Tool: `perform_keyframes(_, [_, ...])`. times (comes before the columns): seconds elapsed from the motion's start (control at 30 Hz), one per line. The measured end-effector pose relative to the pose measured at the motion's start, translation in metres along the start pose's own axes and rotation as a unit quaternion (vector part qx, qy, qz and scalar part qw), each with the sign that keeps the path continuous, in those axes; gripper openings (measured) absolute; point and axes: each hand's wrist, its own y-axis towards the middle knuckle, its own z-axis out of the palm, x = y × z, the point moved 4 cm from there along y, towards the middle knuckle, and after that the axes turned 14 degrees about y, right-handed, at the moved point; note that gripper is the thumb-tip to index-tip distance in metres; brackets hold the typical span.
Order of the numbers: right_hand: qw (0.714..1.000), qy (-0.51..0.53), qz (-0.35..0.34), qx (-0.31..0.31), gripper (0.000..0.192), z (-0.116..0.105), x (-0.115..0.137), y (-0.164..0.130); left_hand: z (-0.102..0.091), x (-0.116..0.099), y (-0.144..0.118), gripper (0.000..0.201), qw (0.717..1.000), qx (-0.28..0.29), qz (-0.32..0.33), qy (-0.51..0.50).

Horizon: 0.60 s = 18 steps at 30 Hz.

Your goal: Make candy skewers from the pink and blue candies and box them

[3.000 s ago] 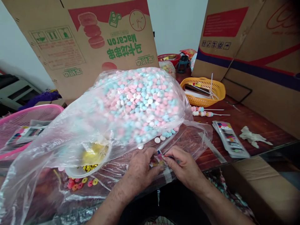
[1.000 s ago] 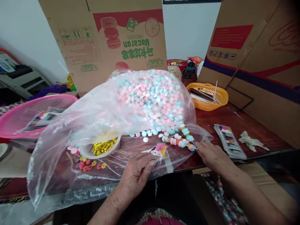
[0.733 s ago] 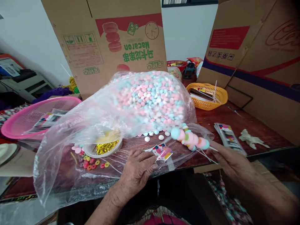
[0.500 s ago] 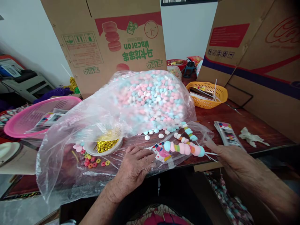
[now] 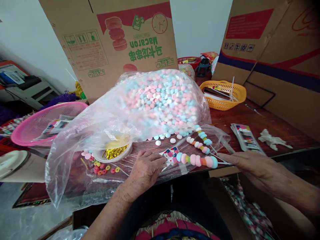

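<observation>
My left hand (image 5: 146, 169) rests at the table's front edge, its fingertips closed on the side of a small clear bag with a colourful print (image 5: 171, 154). Just right of that print lies a skewer of pink, blue, yellow and orange marshmallow candies (image 5: 197, 160); its tip overlaps the bag, though I cannot tell how far inside it is. My right hand (image 5: 260, 168) pinches the white stick end of this skewer. Behind it lie two more candy skewers (image 5: 203, 136) (image 5: 198, 145). A large clear plastic bag of pastel marshmallows (image 5: 160, 100) stands beyond both hands.
A white bowl (image 5: 127, 154) of gold twist ties and loose ring candies (image 5: 100, 168) lie left. A pink basket (image 5: 20, 135) stands farther left. At the right are a yellow basket (image 5: 225, 106), stacked printed bags (image 5: 246, 138) and a crumpled glove (image 5: 272, 140). Cardboard boxes (image 5: 82, 76) rise behind.
The view has shifted slightly. The printed bag has moved up around the skewer's tip, and my right hand has come a little lower and left along the stick.
</observation>
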Motion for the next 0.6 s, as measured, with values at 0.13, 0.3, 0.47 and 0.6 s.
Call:
perform_keyframes(0.13, [0.997,0.07,0.013,0.016,0.051,0.0,-0.002,0.0,-0.001,0.0,0.002,0.023,0.999,0.002,0.025,-0.025])
perform_keyframes(0.3, [0.982,0.177,0.068,-0.006,0.035,-0.003,-0.008,-0.007,-0.004,0.004,0.0,0.022,0.998,-0.026,0.021,-0.051])
perform_keyframes(0.47, [0.968,0.168,0.172,-0.07,0.034,0.002,-0.024,-0.012,-0.004,0.007,-0.007,0.019,0.992,-0.085,0.023,-0.089])
perform_keyframes(0.6, [0.975,0.092,0.197,-0.053,0.036,0.032,-0.024,-0.004,-0.002,0.006,-0.01,0.024,0.986,-0.119,0.02,-0.115])
